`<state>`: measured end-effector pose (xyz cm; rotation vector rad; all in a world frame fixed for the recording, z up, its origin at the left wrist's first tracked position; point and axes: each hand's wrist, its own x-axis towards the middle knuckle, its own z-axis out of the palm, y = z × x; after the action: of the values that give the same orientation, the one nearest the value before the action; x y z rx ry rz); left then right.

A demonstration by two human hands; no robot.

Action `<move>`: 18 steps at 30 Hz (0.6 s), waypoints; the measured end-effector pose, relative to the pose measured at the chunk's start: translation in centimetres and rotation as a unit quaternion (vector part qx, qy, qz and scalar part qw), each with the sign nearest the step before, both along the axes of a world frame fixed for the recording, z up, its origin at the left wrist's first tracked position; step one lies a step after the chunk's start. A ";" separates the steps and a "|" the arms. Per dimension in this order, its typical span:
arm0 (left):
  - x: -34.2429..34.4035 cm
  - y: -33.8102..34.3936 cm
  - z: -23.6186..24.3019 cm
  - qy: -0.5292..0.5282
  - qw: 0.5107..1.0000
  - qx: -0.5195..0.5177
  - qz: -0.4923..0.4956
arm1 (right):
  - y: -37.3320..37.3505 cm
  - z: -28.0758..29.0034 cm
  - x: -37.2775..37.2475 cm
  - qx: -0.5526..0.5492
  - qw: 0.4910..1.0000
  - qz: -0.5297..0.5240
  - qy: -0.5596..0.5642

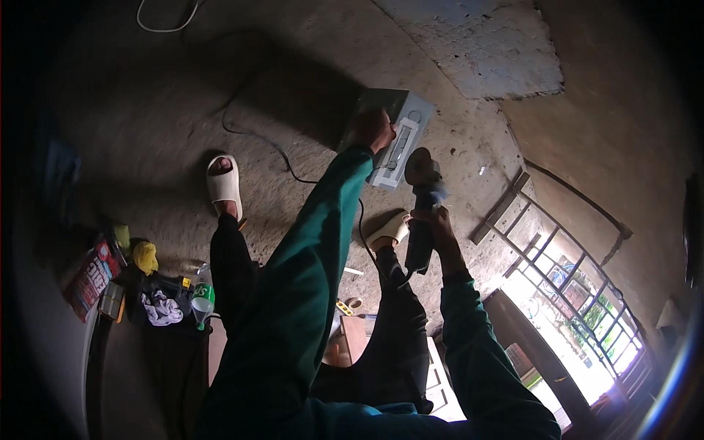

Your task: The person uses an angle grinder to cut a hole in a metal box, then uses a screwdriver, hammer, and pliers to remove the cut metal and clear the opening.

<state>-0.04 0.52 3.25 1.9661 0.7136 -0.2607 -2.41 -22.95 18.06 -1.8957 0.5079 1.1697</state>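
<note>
On the floor ahead of me stands a grey metal box (414,132), its visible side marked with a long pale rectangular panel or outline and a ring. My left hand (376,130) is closed on the box's upper part; its fingertips are partly hidden. Wrapped round the dark body of an angle grinder (419,248) is my right hand (440,224). The grinder's round disc (420,166) points away from me, close to the box's right side. Whether the disc touches the box, I cannot tell.
A black cord (279,150) runs across the floor beneath my left arm. My feet in cream slides stand either side. At the left lie a green-labelled bottle (202,299), a yellow bag (145,257) and a red-and-white package (92,277). Metal bars (565,275) stand at the right.
</note>
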 end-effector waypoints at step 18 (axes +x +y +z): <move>0.3 0.2 -0.3 0.028 0.994 0.102 -0.027 | 0.9 -1.3 2.5 0.104 0.959 0.236 -0.121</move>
<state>0.29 0.71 2.97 2.1814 0.7485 -0.2862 0.11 -22.04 16.72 -1.9931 -0.2110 1.2044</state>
